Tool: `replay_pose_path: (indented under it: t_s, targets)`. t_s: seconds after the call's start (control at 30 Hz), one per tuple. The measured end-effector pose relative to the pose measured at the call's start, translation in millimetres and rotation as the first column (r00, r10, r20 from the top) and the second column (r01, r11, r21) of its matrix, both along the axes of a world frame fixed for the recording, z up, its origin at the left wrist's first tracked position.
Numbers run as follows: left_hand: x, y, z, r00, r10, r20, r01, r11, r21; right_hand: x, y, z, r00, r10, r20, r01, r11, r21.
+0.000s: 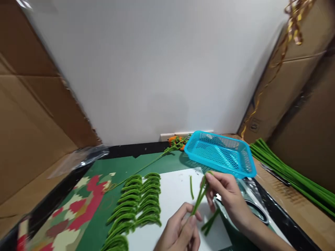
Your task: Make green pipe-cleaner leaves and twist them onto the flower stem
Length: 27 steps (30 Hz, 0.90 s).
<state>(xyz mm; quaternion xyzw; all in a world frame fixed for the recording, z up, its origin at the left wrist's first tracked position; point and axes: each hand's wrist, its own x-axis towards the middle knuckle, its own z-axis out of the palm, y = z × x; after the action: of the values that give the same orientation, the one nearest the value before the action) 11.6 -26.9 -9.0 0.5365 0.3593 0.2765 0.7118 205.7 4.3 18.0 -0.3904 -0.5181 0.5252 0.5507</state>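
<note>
gold ribbon [295,26], clear plastic [81,158], cardboard [28,101]

Your count: two columns of curved green pieces [150,202] at eleven o'clock; one blue basket [220,168] at one o'clock; one white sheet [172,190].

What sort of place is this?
Probably a small handicraft workspace: green strips held in the left hand and right hand, curved green pieces laid in rows, and long green stems lying at the right.
</note>
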Motion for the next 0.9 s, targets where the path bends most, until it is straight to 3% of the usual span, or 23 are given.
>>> replay_pose_path:
  t_s: [0.2,0.4,0.53,0.63,0.77,0.9]
  targets:
    - [2,-4,-8.4,0.997,0.064,0.046,-0.064,0.998,-0.008,3,-3,-3.7,0.996,-0.073,0.059,0.075,0.997,-0.036]
    - [2,-10,3.1,0.997,-0.076,-0.019,0.075,0.997,-0.032,8,-7,-6.8,0.996,-0.089,0.000,0.089,0.996,-0.025]
    - [2,-10,11.5,0.996,-0.086,0.005,0.086,0.996,-0.024,13,-7,-5.1,0.993,-0.109,0.036,0.108,0.994,0.029]
    - [3,-8,15.7,0.995,-0.100,0.004,0.100,0.994,-0.040,15,-6,-3.2,0.997,-0.082,0.018,0.082,0.997,-0.005]
    - [4,-5,17.2,0.992,-0.124,0.028,0.125,0.991,-0.042,16,-6,-1.4,0.997,-0.045,-0.061,0.040,0.996,-0.081]
    - [4,-2,14.4,0.987,-0.152,0.048,0.156,0.984,-0.089,18,-6,-2.2,0.997,-0.074,-0.017,0.073,0.996,-0.046]
